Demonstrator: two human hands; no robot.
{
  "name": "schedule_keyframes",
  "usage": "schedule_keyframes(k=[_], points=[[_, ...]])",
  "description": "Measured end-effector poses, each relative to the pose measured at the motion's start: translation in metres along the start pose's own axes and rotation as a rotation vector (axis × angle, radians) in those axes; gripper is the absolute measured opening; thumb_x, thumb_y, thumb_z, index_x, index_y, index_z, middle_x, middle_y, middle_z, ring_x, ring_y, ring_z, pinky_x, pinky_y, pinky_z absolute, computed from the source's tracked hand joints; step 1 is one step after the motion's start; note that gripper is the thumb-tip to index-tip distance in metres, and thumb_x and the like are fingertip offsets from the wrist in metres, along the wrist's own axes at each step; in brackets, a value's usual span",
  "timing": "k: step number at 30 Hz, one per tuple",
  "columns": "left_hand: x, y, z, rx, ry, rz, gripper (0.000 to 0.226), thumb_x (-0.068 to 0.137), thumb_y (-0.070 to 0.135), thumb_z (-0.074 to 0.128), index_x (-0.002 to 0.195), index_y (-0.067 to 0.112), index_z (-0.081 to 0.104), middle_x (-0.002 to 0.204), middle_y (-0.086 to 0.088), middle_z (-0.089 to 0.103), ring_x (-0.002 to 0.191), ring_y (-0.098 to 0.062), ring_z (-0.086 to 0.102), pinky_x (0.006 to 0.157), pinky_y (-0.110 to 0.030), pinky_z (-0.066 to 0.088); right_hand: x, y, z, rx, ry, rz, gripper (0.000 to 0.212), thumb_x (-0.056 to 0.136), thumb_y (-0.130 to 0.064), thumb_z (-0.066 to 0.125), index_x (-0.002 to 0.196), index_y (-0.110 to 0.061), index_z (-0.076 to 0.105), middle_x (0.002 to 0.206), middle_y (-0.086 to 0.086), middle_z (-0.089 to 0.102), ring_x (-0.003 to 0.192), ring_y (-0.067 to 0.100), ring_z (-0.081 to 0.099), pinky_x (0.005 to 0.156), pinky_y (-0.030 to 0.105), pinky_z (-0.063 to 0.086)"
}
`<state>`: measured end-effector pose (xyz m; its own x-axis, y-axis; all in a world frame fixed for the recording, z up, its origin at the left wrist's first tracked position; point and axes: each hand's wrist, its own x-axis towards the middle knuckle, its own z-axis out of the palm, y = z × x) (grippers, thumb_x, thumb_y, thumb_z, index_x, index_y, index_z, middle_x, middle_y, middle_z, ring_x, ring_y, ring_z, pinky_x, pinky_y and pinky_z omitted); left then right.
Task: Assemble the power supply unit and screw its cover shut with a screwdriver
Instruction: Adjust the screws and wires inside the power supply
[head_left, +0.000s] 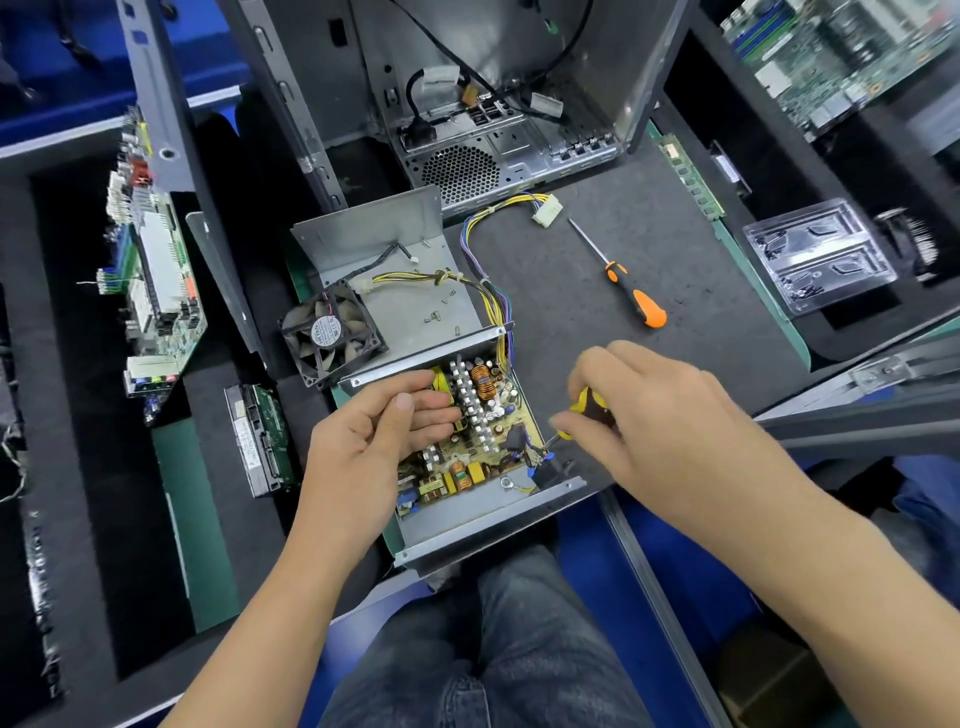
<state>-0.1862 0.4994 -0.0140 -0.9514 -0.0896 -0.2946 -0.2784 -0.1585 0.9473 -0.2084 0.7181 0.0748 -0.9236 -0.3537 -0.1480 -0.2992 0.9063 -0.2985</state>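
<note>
The open power supply case lies at the table's near edge with its yellow circuit board exposed. My left hand rests on the board's left side, fingers lying over the components. My right hand grips a yellow-and-black screwdriver, its tip down at the board's right edge near the black wires. The grey cover lies open behind the case with a black fan at its left and several loose screws on it.
An orange-and-black screwdriver lies on the mat to the right. A cable bundle with a white connector runs back toward the open computer chassis. A hard drive and circuit boards sit left; a clear plastic tray sits right.
</note>
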Motion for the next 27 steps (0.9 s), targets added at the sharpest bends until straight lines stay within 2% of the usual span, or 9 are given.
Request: schedule_keyframes(k=[4,10,13,15,18,20,23,25,27], points=[[0.0,0.002,0.001,0.01,0.007,-0.003,0.031,0.105,0.002,0.042,0.109,0.015,0.069,0.098,-0.007,0.077,0.094,-0.024,0.075,0.079,-0.023,0.058,0.01,-0.005,-0.008,-0.292,-0.107,0.066,0.039,0.096,-0.059,0.034,0.093,-0.02,0.036,0.088,-0.002,0.048,0.069,0.03,0.044,0.059,0.033,0.037],[-0.002,0.004,0.003,0.022,0.017,-0.008,0.032,0.105,0.001,0.041,0.107,0.016,0.069,0.097,-0.005,0.077,0.093,-0.023,0.075,0.079,-0.023,0.058,0.011,-0.008,-0.008,-0.22,-0.203,-0.074,0.001,0.097,-0.013,0.052,0.098,-0.014,0.052,0.092,0.001,0.033,0.074,0.026,0.046,0.064,0.036,0.045],[-0.002,0.005,0.004,0.025,0.026,-0.014,0.031,0.105,0.001,0.041,0.107,0.015,0.069,0.096,-0.003,0.077,0.092,-0.022,0.075,0.079,-0.022,0.058,0.011,-0.016,-0.009,-0.426,-0.175,-0.052,0.032,0.084,-0.03,0.079,0.076,-0.011,0.054,0.072,0.002,0.032,0.046,0.029,0.046,0.039,0.028,0.03],[-0.003,0.006,0.005,0.028,0.025,-0.017,0.031,0.105,0.001,0.041,0.107,0.015,0.069,0.096,-0.003,0.077,0.092,-0.021,0.075,0.078,-0.021,0.058,0.011,-0.017,-0.012,-0.543,-0.138,-0.031,0.045,0.089,-0.054,0.063,0.076,-0.015,0.046,0.064,-0.001,0.035,0.051,0.028,0.05,0.041,0.025,0.018],[-0.004,0.008,0.005,0.022,0.029,-0.02,0.031,0.105,0.001,0.041,0.107,0.014,0.068,0.095,-0.002,0.077,0.091,-0.02,0.075,0.077,-0.02,0.057,0.005,-0.011,-0.009,-0.474,-0.274,-0.15,0.019,0.099,-0.032,0.05,0.103,-0.019,0.037,0.101,0.0,0.038,0.077,0.019,0.037,0.062,0.029,0.04],[-0.004,0.008,0.006,0.016,0.031,-0.02,0.031,0.105,0.001,0.041,0.106,0.014,0.068,0.095,-0.002,0.077,0.09,-0.02,0.075,0.077,-0.019,0.057,0.003,-0.012,-0.009,-0.45,-0.319,-0.126,0.023,0.089,-0.004,0.048,0.106,-0.017,0.039,0.102,0.001,0.028,0.068,0.016,0.035,0.058,0.028,0.039],[-0.004,0.009,0.007,0.013,0.032,-0.018,0.031,0.105,0.001,0.041,0.106,0.015,0.068,0.095,-0.002,0.077,0.09,-0.019,0.075,0.077,-0.019,0.057,0.009,-0.018,-0.012,-0.554,-0.286,-0.054,0.005,0.103,-0.02,0.034,0.099,-0.018,0.036,0.086,-0.001,0.026,0.058,0.021,0.037,0.05,0.03,0.028],[-0.004,0.009,0.007,0.007,0.027,-0.018,0.031,0.105,0.001,0.041,0.106,0.016,0.068,0.094,-0.001,0.077,0.09,-0.018,0.075,0.077,-0.019,0.057,0.009,-0.014,-0.015,-0.523,-0.305,-0.045,0.027,0.104,-0.04,0.025,0.103,-0.017,0.038,0.086,-0.002,0.036,0.074,0.027,0.051,0.057,0.032,0.038],[-0.004,0.008,0.006,0.006,0.03,-0.015,0.031,0.105,0.001,0.041,0.106,0.016,0.068,0.094,-0.002,0.077,0.091,-0.018,0.075,0.077,-0.019,0.057,0.009,-0.008,-0.016,-0.431,-0.321,-0.152,0.014,0.102,-0.029,0.044,0.109,-0.018,0.042,0.104,-0.001,0.04,0.082,0.022,0.049,0.07,0.034,0.047]])
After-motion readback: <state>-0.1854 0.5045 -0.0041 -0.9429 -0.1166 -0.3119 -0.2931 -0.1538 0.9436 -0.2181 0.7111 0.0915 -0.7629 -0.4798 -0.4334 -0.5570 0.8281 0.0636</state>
